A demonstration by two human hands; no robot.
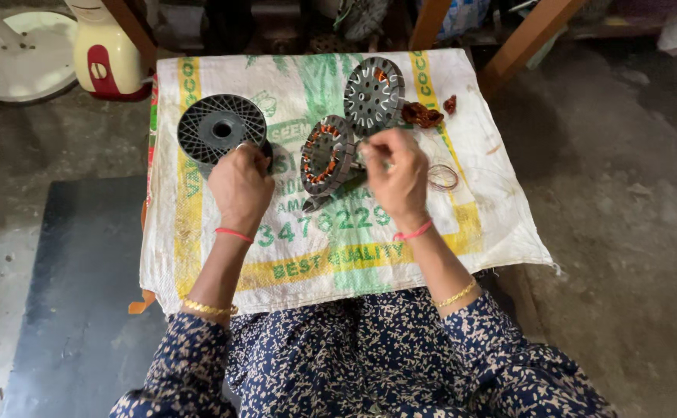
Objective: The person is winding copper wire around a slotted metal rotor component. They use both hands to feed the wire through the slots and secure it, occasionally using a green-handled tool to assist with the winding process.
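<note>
A round grey motor stator (pixel 327 153) with copper coils around its inside stands tilted on edge on a printed white sack cloth (pixel 307 248). My right hand (pixel 396 176) is closed just right of it, pinching something thin near its rim; what it pinches is too small to tell. My left hand (pixel 239 184) is closed at the lower right edge of a black spoked spool (pixel 220 128), fingers touching it. A second grey round slotted disc (pixel 373 94) lies behind the stator.
Loose copper wire clumps (pixel 422 115) and a thin wire loop (pixel 442 177) lie on the cloth at right. A cream and red appliance (pixel 106 58) and a white round base (pixel 21 58) stand at the back left. A dark slab (pixel 83 294) lies left.
</note>
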